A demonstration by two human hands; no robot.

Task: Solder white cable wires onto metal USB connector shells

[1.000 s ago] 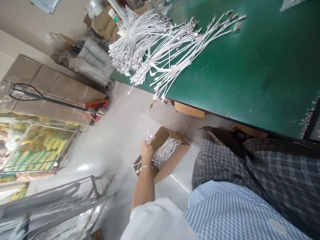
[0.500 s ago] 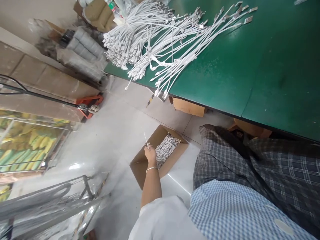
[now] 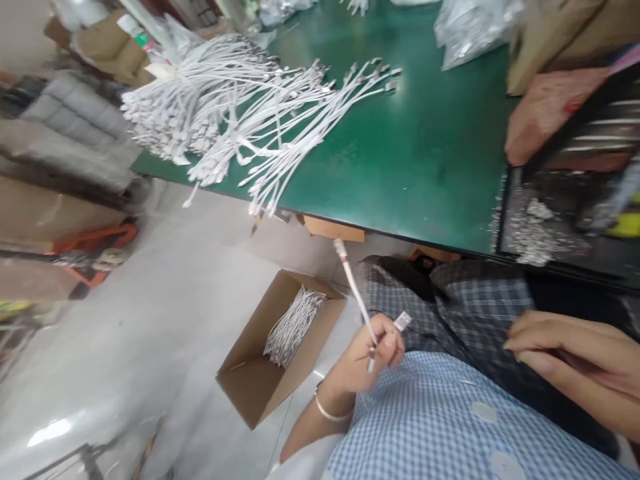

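Note:
My left hand (image 3: 361, 357), with a band on its wrist, is closed around a short white USB cable (image 3: 356, 287) in front of my body. One end of the cable points up toward the table, and a small white label (image 3: 403, 321) sticks out beside my fingers. My right hand (image 3: 570, 357) is over my lap at the right, fingers extended and holding nothing I can see. To the left of my knees, a cardboard box (image 3: 245, 390) on the floor contains a heap of white cables (image 3: 295, 327). More white cables (image 3: 200, 100) lie bundled on the green table (image 3: 425, 153).
Clear plastic bags (image 3: 475, 30) and cardboard lie at the table's far right. A dark tray with small pale scraps (image 3: 537, 233) is at the right edge. An orange pallet jack (image 3: 95, 253) and wrapped goods stand at the left.
My left hand has come back from over the cardboard box to my lap, with the cable in it. My right hand has come into view. The camera has turned to the right.

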